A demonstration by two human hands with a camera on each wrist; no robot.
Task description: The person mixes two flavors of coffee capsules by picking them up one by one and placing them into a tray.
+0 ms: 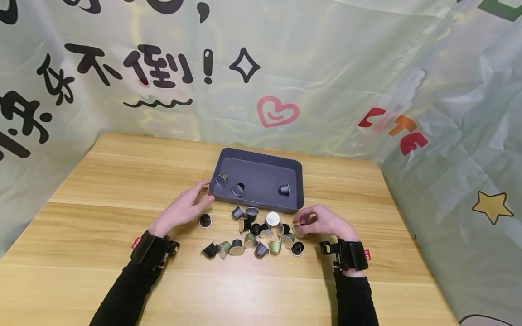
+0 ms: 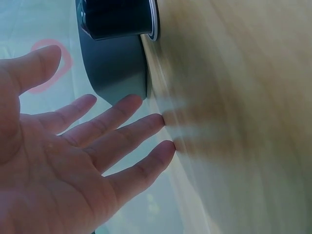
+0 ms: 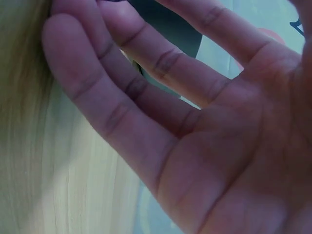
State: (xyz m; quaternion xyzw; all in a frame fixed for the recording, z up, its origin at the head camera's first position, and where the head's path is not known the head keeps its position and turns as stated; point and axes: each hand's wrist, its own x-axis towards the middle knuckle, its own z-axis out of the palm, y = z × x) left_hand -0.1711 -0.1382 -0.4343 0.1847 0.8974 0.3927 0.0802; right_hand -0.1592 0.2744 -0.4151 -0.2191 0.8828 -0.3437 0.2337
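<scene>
My left hand (image 1: pixel 183 209) is spread with its fingers extended beside the left front corner of the dark grey tray (image 1: pixel 261 154). In the left wrist view its fingertips reach down to the wood, and a black coffee capsule (image 2: pixel 119 17) stands close by. My right hand (image 1: pixel 324 222) pinches a coffee capsule (image 1: pixel 299 231) at the right end of the loose group; its pale foil lid shows below the fingers. That capsule is mostly hidden in the right wrist view, behind curled fingers (image 3: pixel 131 117). Green, black and grey-blue capsules (image 1: pixel 275 247) lie scattered between the hands.
Inside the tray lie a green capsule (image 1: pixel 221 180), a black capsule (image 1: pixel 238 189) and a grey capsule (image 1: pixel 284 189). The wooden table (image 1: pixel 122 181) meets a printed cloth backdrop (image 1: pixel 334 90) at the back and along the sides.
</scene>
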